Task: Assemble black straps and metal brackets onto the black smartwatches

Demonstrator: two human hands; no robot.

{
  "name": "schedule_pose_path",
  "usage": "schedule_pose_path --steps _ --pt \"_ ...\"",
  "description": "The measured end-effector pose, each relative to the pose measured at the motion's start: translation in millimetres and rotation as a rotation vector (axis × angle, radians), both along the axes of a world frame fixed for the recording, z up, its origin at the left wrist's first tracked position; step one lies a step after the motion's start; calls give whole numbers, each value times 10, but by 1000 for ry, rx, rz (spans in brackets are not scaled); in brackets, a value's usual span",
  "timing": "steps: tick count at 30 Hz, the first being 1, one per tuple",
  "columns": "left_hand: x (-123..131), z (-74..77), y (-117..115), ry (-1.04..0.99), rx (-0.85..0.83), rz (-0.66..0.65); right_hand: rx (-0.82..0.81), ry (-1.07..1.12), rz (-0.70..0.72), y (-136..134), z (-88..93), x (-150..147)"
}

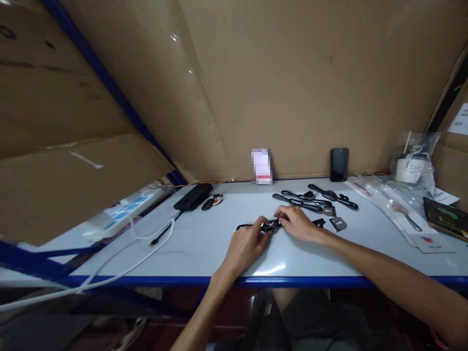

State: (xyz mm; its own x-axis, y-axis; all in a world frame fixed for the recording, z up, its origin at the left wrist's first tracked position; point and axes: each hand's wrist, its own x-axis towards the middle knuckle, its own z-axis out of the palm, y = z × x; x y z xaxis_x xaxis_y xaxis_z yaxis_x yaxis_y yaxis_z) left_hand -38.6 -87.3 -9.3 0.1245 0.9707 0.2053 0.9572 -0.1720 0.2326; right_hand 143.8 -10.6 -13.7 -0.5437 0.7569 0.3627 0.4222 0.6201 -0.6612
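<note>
- Nearest the camera, 2 bare forearms (369,263) reach over the table's blue front edge (310,282), above dark-clothed legs (314,319).
- Left hand (248,239): thumb and fingers are closed on a black two-handled tool (271,225), which lies near the front of the pale tabletop (204,253), its left end poking out past the knuckles.
- Right hand (298,223): bent fingertips meet the same tool at its right part and cover it; I cannot tell whether they pinch something there.
- Just beside the right wrist lie a small black piece (319,223) and a metal blade (338,224) with a slot; another metal blade (329,211) is just behind.
- Beyond that hand, 3 similar black tools (332,196) lie close together.
- At the back, 2 phones stand upright: a lit phone (262,166) and a dark phone (339,165).
- Far right: clear packets (398,214) and a bagged cup (408,169).
- Left: a black device (193,196) and a white cable (146,261).
</note>
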Motion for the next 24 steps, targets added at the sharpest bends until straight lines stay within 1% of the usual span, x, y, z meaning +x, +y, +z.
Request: schedule_pose_path --steps 2,6,8,14,18,24 --pt "-16 -15 0 -26 10 -9 -1 0 0 2 -4 -1" --pt "-47 -27 -8 -119 16 -111 1 1 3 5 -8 0" --pt "-56 -28 -10 -130 16 -137 2 -1 3 4 -7 1" --pt "-54 -34 2 -83 55 -92 1 -4 6 3 -6 7" --pt "-47 -38 4 -107 56 -68 4 -2 7 9 -18 7" --pt "-66 -19 -13 -213 43 -119 7 1 3 19 -38 1"
